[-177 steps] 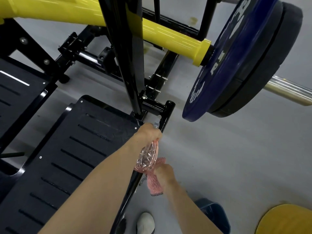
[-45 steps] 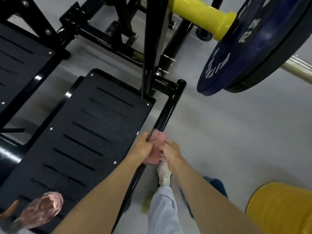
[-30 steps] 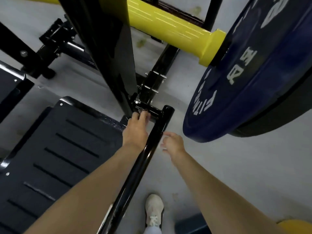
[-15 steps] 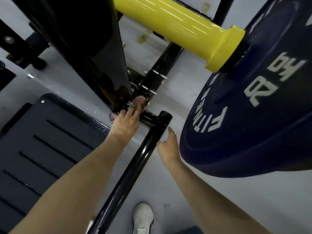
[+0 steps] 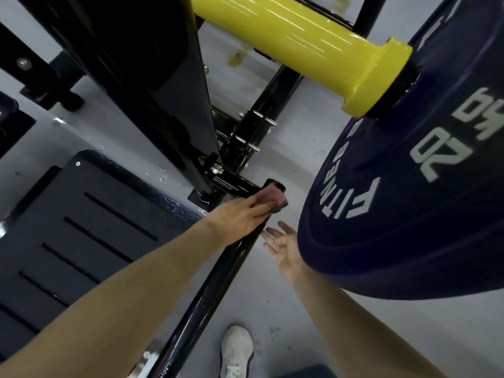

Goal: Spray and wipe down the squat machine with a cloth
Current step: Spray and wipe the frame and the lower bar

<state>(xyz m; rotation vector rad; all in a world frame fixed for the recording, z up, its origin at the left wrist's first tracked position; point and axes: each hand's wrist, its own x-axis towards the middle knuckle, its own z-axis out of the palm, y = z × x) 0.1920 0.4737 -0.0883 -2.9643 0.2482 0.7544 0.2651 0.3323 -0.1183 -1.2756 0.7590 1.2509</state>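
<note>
My left hand point(image 5: 240, 218) presses a pink cloth point(image 5: 272, 199) onto the far end of the squat machine's black side tube point(image 5: 215, 290), fingers laid flat over the cloth. My right hand point(image 5: 283, 246) hovers just right of that tube with fingers spread, holding nothing, partly under the blue weight plate point(image 5: 403, 208). The black slotted footplate point(image 5: 81, 230) lies left of the tube, with droplets along its far edge. No spray bottle is in view.
A black upright post point(image 5: 152, 85) rises just beyond my left hand. A yellow sleeve point(image 5: 300, 47) runs overhead to the plate marked 20 kg. My white shoe point(image 5: 236, 350) stands on the grey floor point(image 5: 341, 323) right of the tube.
My left hand has slid the cloth from the bolted joint at the post's foot rightward to the tube's end. My right hand has spread its fingers. The view has dropped closer.
</note>
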